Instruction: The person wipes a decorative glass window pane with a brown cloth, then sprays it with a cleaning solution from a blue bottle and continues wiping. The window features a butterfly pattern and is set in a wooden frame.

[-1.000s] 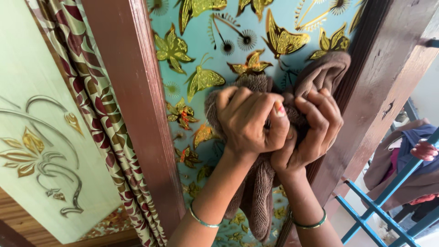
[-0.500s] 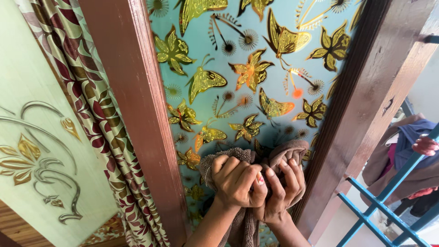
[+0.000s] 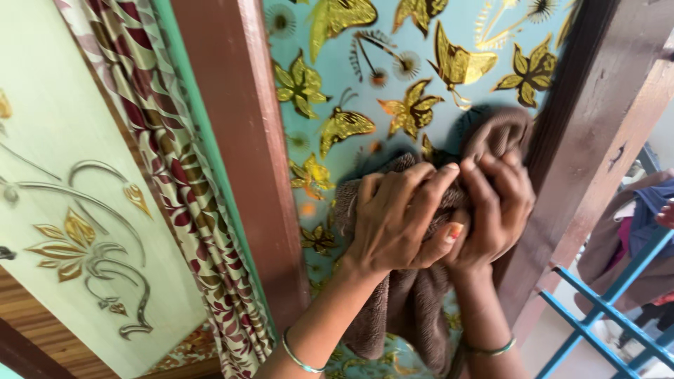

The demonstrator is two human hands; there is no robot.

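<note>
Both my hands press a brown towel against a light blue door panel printed with shiny gold butterflies. My left hand grips the bunched towel from the left, fingers curled over it. My right hand grips the towel beside it, close to the dark wooden frame on the right. The rest of the towel hangs down between my forearms. Each wrist wears a thin green bangle.
A brown wooden door post runs along the panel's left side. Left of it hangs a patterned red and cream curtain, then a pale green panel with gold scrollwork. Blue metal railing and hanging clothes lie at right.
My hands and the towel went down the panel, then came back up and to the right. The view shifted slightly rightward.
</note>
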